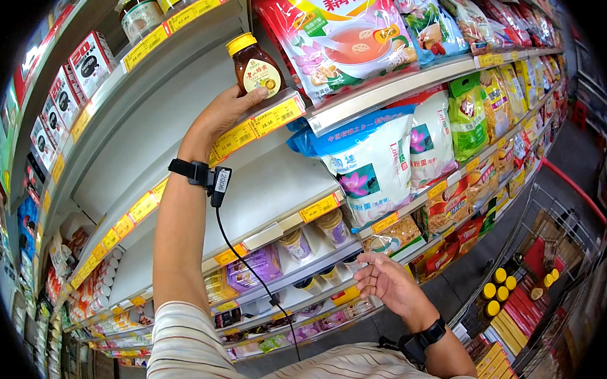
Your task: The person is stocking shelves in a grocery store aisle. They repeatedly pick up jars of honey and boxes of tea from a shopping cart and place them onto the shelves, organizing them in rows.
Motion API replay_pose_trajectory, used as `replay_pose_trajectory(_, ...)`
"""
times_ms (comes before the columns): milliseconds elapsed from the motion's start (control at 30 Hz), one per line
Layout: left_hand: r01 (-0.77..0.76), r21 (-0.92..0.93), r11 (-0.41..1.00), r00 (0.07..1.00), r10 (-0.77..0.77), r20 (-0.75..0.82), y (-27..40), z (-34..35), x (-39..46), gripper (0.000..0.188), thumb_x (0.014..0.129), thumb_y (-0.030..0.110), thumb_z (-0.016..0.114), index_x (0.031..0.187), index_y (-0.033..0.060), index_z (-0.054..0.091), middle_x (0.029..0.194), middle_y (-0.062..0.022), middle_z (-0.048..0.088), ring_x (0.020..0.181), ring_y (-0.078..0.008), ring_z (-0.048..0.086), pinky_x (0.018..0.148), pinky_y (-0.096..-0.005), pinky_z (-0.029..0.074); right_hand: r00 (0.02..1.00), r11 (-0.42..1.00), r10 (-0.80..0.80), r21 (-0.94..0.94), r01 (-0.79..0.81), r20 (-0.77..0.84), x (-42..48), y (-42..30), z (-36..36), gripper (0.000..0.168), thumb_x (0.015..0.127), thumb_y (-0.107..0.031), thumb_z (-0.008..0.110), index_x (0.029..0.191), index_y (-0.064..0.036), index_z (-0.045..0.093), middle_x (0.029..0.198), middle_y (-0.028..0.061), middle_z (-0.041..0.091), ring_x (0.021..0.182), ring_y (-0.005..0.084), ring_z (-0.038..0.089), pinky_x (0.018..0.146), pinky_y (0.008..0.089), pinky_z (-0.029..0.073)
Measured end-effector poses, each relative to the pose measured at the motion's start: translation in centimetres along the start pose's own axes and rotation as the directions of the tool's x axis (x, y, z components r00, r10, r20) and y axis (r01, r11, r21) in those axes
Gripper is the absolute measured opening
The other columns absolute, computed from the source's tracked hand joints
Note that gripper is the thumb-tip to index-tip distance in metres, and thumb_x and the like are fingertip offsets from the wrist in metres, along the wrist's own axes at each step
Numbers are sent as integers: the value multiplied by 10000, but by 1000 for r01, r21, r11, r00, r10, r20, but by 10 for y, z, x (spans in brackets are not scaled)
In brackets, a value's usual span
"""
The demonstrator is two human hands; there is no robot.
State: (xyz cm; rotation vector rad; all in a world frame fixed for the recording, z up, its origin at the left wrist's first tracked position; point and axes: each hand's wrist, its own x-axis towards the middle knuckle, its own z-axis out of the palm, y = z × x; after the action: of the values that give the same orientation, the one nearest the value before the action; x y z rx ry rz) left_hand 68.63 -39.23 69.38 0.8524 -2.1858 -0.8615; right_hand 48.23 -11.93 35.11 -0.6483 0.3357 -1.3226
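Observation:
My left hand (228, 107) grips the lower part of a brown honey bottle (260, 73) with a yellow cap, its thumb across the label. The bottle stands upright or slightly tilted at the right end of a shelf, just behind the price strip (265, 124). Close beside it on the right is a large red bag of lotus root powder (340, 44). My right hand (388, 284) is raised below the shelves with its fingers loosely curled and apart, holding nothing. Blue-and-white bags (370, 167) stand on the shelf above it.
Jars (138, 14) stand on the upper shelf, boxes (90, 61) at the left. Purple packages (257, 269) and cups (296, 245) sit on lower shelves. A wire cart (531, 199) at the right holds yellow-capped bottles (492, 308) and boxes (494, 365). A black cable (249, 266) hangs from my left wrist.

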Motion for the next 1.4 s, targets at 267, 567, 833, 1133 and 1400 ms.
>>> replay_pose_trajectory(267,-7,7,1000,1000,7,2,10,2,-5,583,924,394,733,1306,-23,588,1208,-104,676,1026,-160,651,902,-276,519,1000,1000,7,-4,-7,-6,1,-1,-2,408,1061,-310,481,1328,-2,507,1075,151,684,945,222,683,811,338,554)
replay_pose_trajectory(567,72,-3,997,997,-72,28,15,1,-8,599,933,432,714,1339,11,583,1262,-85,650,1136,-174,605,1015,-287,446,1000,1000,24,-12,-24,1,3,0,3,404,1060,-293,479,1328,8,502,1073,152,684,941,226,682,805,347,557)
replay_pose_trajectory(833,64,245,967,998,-57,-36,18,-7,-7,774,856,586,725,1285,-44,594,1194,-175,673,1083,-208,637,949,-322,509,1000,1000,20,-18,-20,-1,0,5,0,393,1060,-286,480,1333,-4,507,1088,158,690,957,231,689,808,348,560)
replay_pose_trajectory(1133,72,12,997,994,-71,-85,7,-30,-2,1107,855,845,445,1459,-81,393,1380,-364,496,1283,-404,546,1088,-449,440,998,1000,16,-6,-16,-54,-6,4,-8,403,1057,-298,487,1338,-11,518,1089,151,694,947,229,698,794,335,575)
replay_pose_trajectory(1400,64,-28,998,997,-66,-42,4,-30,2,1108,871,840,415,1470,-91,365,1413,-379,450,1305,-430,519,1119,-457,414,999,999,23,-27,-24,-44,0,7,-3,414,1062,-313,487,1334,-3,515,1082,141,689,949,211,691,787,331,574)
